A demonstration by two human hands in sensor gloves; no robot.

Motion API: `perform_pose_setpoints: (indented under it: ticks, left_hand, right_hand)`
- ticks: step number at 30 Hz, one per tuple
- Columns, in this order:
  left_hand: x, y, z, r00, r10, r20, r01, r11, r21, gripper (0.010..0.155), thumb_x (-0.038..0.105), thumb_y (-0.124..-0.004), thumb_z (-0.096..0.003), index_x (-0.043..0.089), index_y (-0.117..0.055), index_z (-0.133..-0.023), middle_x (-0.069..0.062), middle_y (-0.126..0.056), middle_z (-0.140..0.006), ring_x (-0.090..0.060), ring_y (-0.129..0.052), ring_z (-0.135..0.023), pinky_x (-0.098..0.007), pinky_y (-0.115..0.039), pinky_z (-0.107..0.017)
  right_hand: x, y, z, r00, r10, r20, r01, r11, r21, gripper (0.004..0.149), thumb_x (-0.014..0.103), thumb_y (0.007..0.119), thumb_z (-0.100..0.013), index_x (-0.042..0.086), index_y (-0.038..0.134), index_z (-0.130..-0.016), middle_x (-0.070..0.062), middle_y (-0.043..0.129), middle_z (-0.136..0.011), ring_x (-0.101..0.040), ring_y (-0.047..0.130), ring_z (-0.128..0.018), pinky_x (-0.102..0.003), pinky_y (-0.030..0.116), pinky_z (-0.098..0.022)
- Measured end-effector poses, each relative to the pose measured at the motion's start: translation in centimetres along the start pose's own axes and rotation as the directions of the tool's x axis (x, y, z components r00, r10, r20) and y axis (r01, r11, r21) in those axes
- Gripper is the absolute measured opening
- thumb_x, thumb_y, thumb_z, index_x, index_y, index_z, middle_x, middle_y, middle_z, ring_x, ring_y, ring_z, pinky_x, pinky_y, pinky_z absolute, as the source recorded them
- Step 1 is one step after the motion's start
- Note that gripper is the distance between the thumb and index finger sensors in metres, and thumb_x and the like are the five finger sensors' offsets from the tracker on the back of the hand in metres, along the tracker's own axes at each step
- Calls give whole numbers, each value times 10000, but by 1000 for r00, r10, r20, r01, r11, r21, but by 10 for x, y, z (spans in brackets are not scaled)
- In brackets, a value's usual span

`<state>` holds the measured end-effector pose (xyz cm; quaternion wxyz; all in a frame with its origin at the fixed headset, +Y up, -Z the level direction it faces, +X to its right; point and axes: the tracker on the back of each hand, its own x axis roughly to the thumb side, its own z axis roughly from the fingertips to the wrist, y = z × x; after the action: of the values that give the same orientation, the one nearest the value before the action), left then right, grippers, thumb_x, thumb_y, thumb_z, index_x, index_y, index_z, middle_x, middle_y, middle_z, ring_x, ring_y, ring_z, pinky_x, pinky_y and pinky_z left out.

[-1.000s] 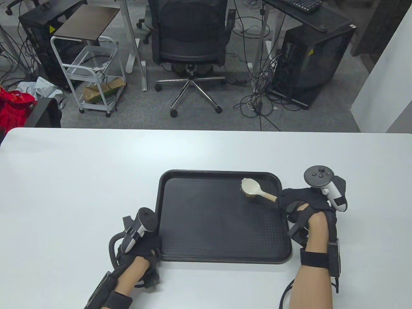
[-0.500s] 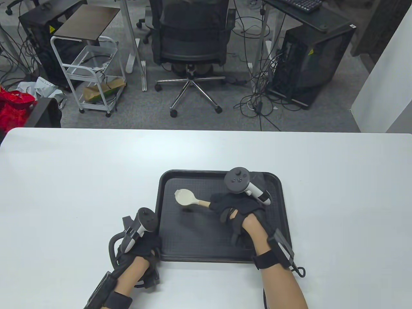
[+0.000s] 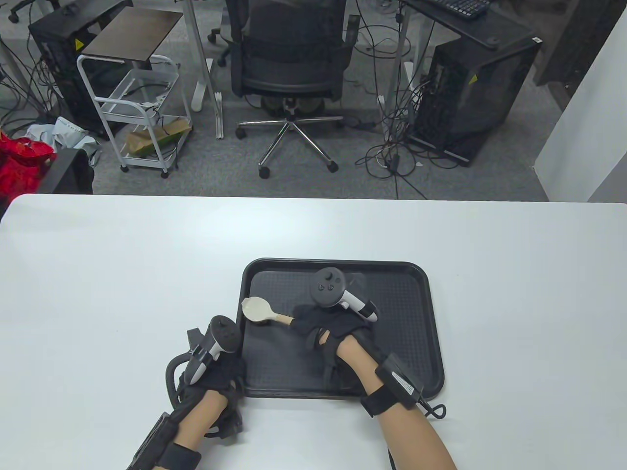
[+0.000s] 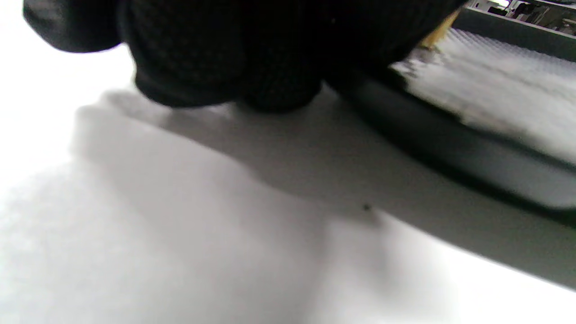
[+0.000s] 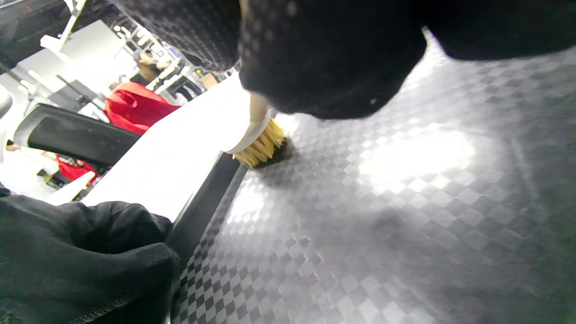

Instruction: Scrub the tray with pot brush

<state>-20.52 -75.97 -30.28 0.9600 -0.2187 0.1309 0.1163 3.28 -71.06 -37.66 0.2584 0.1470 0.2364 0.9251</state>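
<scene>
A black textured tray (image 3: pixel 401 338) lies on the white table. My right hand (image 3: pixel 325 323) grips the wooden handle of a pot brush (image 3: pixel 259 310) with a cream head. Its bristles (image 5: pixel 261 147) press on the tray floor (image 5: pixel 382 216) by the left rim. My left hand (image 3: pixel 220 369) holds the tray's near left corner; in the right wrist view its gloved fingers (image 5: pixel 85 252) wrap the rim. In the left wrist view the gloved fingers (image 4: pixel 234 54) rest at the tray's edge (image 4: pixel 450 148).
The white table (image 3: pixel 122 274) spreads around the tray on all sides. Beyond its far edge stand an office chair (image 3: pixel 291 63), a white cart (image 3: pixel 142 112) and computer towers (image 3: pixel 470 98) on the floor.
My right hand has swept the brush across the tray from the far right corner to the left rim. My left hand and the tray have stayed in place.
</scene>
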Motion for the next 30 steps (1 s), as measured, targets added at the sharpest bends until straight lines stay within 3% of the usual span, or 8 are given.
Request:
perform_pose_setpoints:
  ticks: [14,30]
  left_hand:
    - [1,0,0,1000,-6,-2,6,1000,4,600,468,-796,-421,79,-682,-863,2,-911,-630,-187,-1004,-391,-482,-829,-423]
    - [1,0,0,1000,-6,-3,6,1000,4,601,469,-797,-421,78,-682,-864,3,-911,-630,-188,-1003,-392,-483,-828,-423]
  right_hand:
    - [-46,-32,15,993,-38,-112,53,989,137,538,340,773,-500,57,694,-950,-165,920,-628,-254,975,-193,-472,818,-226]
    - [-112,-72,48,949,-158,-272,172,985,26,510,313,851,-465,60,800,-905,-198,955,-573,-288,969,-161,-500,812,-214]
